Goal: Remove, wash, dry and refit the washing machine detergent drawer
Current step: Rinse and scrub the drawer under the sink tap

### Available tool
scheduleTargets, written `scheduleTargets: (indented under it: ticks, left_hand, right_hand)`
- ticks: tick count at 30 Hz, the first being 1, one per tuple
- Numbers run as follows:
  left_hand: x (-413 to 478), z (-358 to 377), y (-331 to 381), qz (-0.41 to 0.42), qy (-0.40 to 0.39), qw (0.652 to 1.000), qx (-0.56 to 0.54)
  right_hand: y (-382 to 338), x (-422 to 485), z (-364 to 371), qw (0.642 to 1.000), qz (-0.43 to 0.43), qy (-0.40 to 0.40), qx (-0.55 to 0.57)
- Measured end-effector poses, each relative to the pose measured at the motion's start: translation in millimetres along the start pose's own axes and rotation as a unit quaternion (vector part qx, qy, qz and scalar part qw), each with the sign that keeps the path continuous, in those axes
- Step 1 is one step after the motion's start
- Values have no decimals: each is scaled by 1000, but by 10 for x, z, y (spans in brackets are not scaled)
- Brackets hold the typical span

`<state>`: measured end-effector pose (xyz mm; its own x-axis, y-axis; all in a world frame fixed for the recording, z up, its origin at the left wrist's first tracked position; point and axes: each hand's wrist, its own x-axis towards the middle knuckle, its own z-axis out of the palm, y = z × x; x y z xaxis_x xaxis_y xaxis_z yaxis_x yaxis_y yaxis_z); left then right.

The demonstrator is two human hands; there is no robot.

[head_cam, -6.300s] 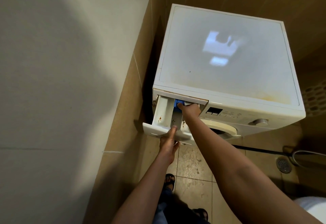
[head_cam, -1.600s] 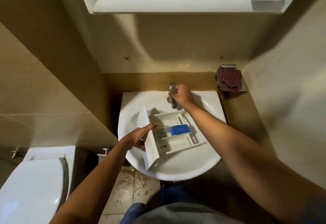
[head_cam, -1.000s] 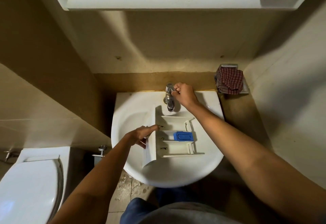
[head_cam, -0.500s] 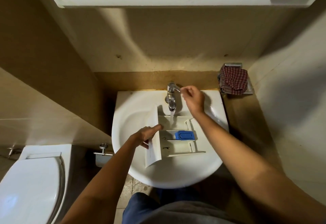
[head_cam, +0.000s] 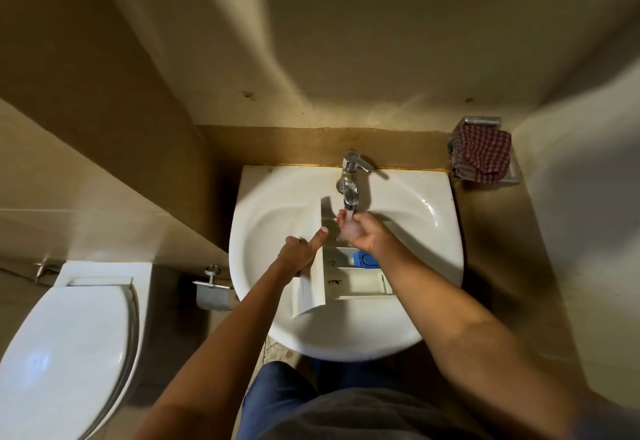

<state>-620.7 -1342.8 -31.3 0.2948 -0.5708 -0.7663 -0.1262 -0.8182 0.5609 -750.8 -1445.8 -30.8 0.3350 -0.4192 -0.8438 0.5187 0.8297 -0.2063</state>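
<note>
Both forearms reach up from the bottom of the view, from 6 o'clock, and converge over the white sink [head_cam: 263, 197]. The left arm comes in from about 7 o'clock. The left hand [head_cam: 300, 253] grips the upright front panel of the detergent drawer [head_cam: 349, 280], its index finger laid straight along the panel's top edge and pointing to 1 o'clock; the other fingers curl behind the panel. The right arm comes in from 5 o'clock. The right hand [head_cam: 360, 230] is turned palm up and loosely cupped beneath the spout of the tap [head_cam: 350, 180], with water running onto it; it holds nothing. The hands sit close together but apart.

The drawer lies in the basin, panel toward 9 o'clock and compartments toward 3 o'clock, with its blue insert [head_cam: 365, 259] just below the right wrist. A checked cloth [head_cam: 481, 154] sits at 2 o'clock of the sink, and a toilet [head_cam: 69, 335] at 8 o'clock.
</note>
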Motion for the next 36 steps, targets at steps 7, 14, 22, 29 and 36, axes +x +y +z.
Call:
scheduleTargets:
  ticks: [7,14,22,29,36]
  left_hand:
    - [81,-13,-14,-8,-14,1000,-21]
    - [132,-36,-33,-10,-23,999,-31]
    - [101,24,30,-24,-28,998,-43]
    - [70,67,19,-6,-13,999,-43]
    - [48,67,21,-7,-1,999,-33]
  right_hand:
    - [133,-7,-75,956,31,-81,-280]
    - [-24,85,-5,949,-27,29,-312]
    - [19,89,3,995,2,-6,-98]
    - [-66,1,-204,895,31,-68,-440]
    - [-47,29,-91,974,-18,33,-222]
